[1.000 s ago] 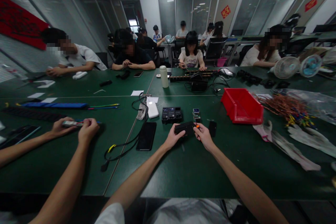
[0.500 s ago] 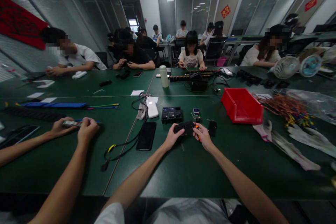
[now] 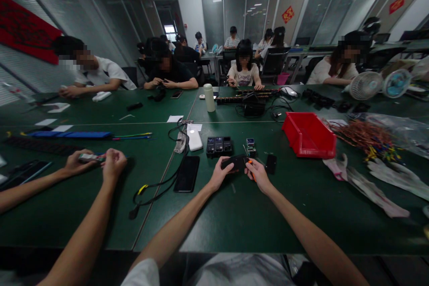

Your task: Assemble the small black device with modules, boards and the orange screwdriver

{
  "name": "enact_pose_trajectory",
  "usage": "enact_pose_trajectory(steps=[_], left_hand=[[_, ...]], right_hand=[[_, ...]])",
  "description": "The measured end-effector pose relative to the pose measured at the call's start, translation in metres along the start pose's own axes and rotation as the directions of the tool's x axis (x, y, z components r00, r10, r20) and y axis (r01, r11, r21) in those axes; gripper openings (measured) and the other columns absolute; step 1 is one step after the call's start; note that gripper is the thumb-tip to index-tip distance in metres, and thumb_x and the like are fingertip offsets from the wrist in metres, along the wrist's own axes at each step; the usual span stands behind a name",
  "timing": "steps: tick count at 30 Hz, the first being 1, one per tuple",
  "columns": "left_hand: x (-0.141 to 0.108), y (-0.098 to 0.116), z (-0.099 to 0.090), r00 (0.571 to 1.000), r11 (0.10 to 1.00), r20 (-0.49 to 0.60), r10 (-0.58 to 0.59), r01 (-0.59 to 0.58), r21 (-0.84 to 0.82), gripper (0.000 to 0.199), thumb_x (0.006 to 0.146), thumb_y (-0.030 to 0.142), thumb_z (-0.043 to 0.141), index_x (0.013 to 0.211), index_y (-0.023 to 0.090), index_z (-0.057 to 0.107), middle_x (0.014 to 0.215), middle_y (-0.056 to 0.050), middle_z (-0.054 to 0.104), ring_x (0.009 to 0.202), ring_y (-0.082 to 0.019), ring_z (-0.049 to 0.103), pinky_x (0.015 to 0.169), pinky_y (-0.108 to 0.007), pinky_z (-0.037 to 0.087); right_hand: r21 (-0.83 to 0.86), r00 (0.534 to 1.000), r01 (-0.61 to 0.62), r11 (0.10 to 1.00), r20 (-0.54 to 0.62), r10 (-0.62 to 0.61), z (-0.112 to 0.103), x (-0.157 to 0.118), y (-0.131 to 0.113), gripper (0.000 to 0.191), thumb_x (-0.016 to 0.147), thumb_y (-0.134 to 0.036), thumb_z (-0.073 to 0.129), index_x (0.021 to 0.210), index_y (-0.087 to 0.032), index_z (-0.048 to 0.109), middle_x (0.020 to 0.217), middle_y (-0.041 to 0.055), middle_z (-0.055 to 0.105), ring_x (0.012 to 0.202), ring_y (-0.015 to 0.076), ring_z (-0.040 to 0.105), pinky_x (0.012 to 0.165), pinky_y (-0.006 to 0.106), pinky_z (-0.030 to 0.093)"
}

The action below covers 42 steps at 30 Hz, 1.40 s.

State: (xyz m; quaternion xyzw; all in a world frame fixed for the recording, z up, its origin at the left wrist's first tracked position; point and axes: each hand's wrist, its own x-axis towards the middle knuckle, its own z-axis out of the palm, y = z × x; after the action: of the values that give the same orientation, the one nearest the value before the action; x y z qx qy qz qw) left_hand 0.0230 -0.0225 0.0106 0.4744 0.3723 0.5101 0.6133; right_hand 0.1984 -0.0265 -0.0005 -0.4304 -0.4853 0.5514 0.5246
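Note:
Closed around the left end of a black rectangular casing [image 3: 234, 163] is my left hand [image 3: 221, 173], its thumb lying on top. My right hand [image 3: 258, 174] meets the casing's right end and grips a slim orange-handled tool [image 3: 250, 161]; what kind of tool it is I cannot make out. Just beyond the casing sits a small green circuit board module [image 3: 250, 146]. A black tray-like block with compartments [image 3: 219, 146] lies behind my left hand. To the right of my right hand rests a flat black piece [image 3: 271, 164].
A red bin [image 3: 308, 136] stands right of centre, near copper wires [image 3: 365, 136] and gloves [image 3: 372, 187]. Left of my hands lie a phone [image 3: 187, 174], a black cable [image 3: 157, 183] and a white device [image 3: 194, 138]. A co-worker's hands [image 3: 114, 163] work at far left.
My right hand and the orange-handled tool have shifted very slightly left against the casing. My left hand holds its place. The co-worker's hands at left have moved a little.

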Motion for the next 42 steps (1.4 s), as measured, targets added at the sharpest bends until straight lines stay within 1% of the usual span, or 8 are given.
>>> enact_pose_trajectory(steps=[6,9,13,20,24,30,38,42], left_hand=[[0.002,0.000,-0.006,0.986,0.995,0.140,-0.091,0.085,0.050,0.044,0.076,0.045,0.057,0.107,0.016,0.050,0.088,-0.005,0.063,0.071,-0.016,0.064,0.064,-0.027,0.049],[0.002,0.000,-0.008,0.972,0.990,0.196,-0.129,0.116,0.076,0.048,0.076,0.044,0.057,0.114,0.016,0.049,0.090,-0.007,0.064,0.072,-0.017,0.065,0.061,-0.025,0.047],[0.004,0.001,-0.010,0.964,0.990,0.228,-0.139,0.130,0.054,0.051,0.075,0.042,0.058,0.118,0.017,0.049,0.101,-0.009,0.062,0.075,-0.017,0.065,0.065,-0.026,0.047],[0.004,0.004,-0.009,0.956,0.984,0.237,-0.174,0.180,-0.001,0.051,0.074,0.040,0.059,0.118,0.017,0.049,0.101,-0.009,0.062,0.074,-0.017,0.064,0.067,-0.027,0.047],[0.002,0.009,-0.007,0.960,0.981,0.214,-0.181,0.190,-0.025,0.050,0.071,0.039,0.062,0.116,0.019,0.052,0.101,-0.008,0.062,0.076,-0.017,0.064,0.070,-0.028,0.046],[0.004,0.010,-0.008,0.975,0.976,0.120,-0.186,0.198,-0.097,0.049,0.069,0.035,0.066,0.115,0.021,0.053,0.108,-0.006,0.060,0.085,-0.015,0.061,0.072,-0.025,0.046],[0.008,0.005,-0.013,0.974,0.958,0.012,-0.227,0.226,-0.175,0.057,0.065,0.031,0.070,0.116,0.025,0.046,0.107,-0.005,0.059,0.077,-0.013,0.061,0.063,-0.023,0.048],[0.008,0.007,-0.013,0.970,0.943,0.031,-0.242,0.243,-0.227,0.062,0.067,0.032,0.068,0.122,0.027,0.040,0.104,-0.005,0.060,0.078,-0.015,0.063,0.065,-0.026,0.049]], right_hand=[[0.018,1.000,-0.016,1.000,-0.017,0.016,-0.003,0.002,0.000,0.044,0.074,-0.050,0.056,0.101,-0.016,0.056,0.057,-0.0027,0.055,0.036,0.0056,0.038,0.034,0.018,0.027],[0.007,1.000,-0.018,1.000,0.000,0.018,-0.004,0.003,0.000,0.042,0.075,-0.050,0.055,0.100,-0.016,0.056,0.058,-0.0025,0.056,0.036,0.0055,0.039,0.034,0.018,0.027],[0.004,0.999,-0.031,1.000,0.017,0.031,-0.004,0.002,-0.001,0.041,0.076,-0.050,0.055,0.100,-0.016,0.056,0.058,-0.0028,0.055,0.037,0.0057,0.039,0.035,0.018,0.027],[-0.009,0.999,-0.037,0.999,0.014,0.037,-0.004,0.003,0.000,0.042,0.076,-0.050,0.054,0.102,-0.016,0.055,0.058,-0.0029,0.054,0.037,0.0059,0.040,0.034,0.017,0.027],[-0.004,0.999,-0.040,0.999,0.003,0.040,-0.004,0.003,0.000,0.043,0.076,-0.049,0.055,0.103,-0.016,0.055,0.056,-0.0034,0.054,0.036,0.0061,0.040,0.035,0.018,0.028],[0.016,0.999,0.007,1.000,-0.039,-0.006,-0.003,0.003,-0.003,0.044,0.076,-0.044,0.057,0.111,-0.019,0.048,0.056,-0.0056,0.053,0.035,0.0056,0.038,0.035,0.017,0.026],[-0.048,0.998,0.048,0.998,-0.037,-0.050,-0.004,0.002,-0.003,0.027,0.078,-0.041,0.054,0.093,-0.020,0.047,0.054,-0.0063,0.052,0.035,0.0052,0.035,0.034,0.016,0.024],[-0.036,0.999,0.053,0.998,0.008,-0.052,-0.004,0.000,-0.005,0.024,0.079,-0.039,0.052,0.093,-0.020,0.048,0.055,-0.0063,0.051,0.035,0.0049,0.033,0.034,0.017,0.023]])
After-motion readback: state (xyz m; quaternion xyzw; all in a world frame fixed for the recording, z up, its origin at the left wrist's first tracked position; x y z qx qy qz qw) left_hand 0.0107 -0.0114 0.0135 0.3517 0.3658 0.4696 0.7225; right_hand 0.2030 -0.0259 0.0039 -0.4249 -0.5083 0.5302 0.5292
